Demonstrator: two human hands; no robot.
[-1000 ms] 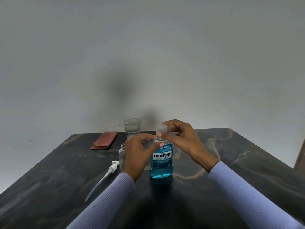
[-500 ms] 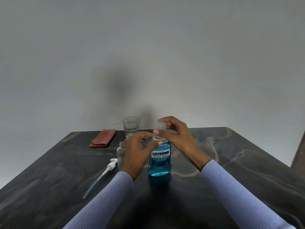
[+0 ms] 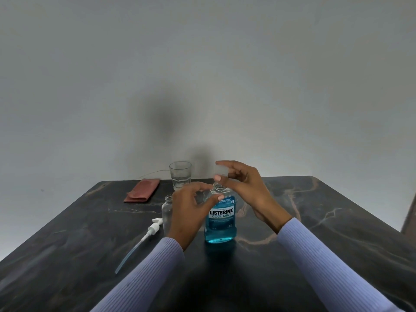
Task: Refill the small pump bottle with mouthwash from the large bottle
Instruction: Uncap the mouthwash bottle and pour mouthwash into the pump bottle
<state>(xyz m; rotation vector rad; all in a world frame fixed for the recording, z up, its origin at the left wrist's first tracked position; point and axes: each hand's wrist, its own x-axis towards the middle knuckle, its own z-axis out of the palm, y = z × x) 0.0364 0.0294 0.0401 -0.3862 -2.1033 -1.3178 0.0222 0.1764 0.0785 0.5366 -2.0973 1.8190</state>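
Fingers [image 3: 221,163] of the right hand [image 3: 245,185] pinch a clear cap [image 3: 221,170] just above the open neck of the large bottle [image 3: 220,218], near the centre of the frame. That bottle stands upright on the dark marbled counter [image 3: 315,221], blue mouthwash filling it up to about the label, which reads Listerine Cool Mint. At its shoulder the left hand [image 3: 188,212] curls its thumb and fingers round the bottle from the left side. Partly hidden behind that hand, the small pump bottle [image 3: 167,211] stands upright, clear and uncapped, just left of the large one. Lower left of it, the white pump head [image 3: 154,227] lies on the counter with its long tube slanting toward the lower left of the frame. Farther back, near the counter's far edge, stands a drinking glass [image 3: 180,175], and to its left lies a folded reddish cloth [image 3: 143,190]. Both forearms wear ribbed lilac sleeves [image 3: 326,262].
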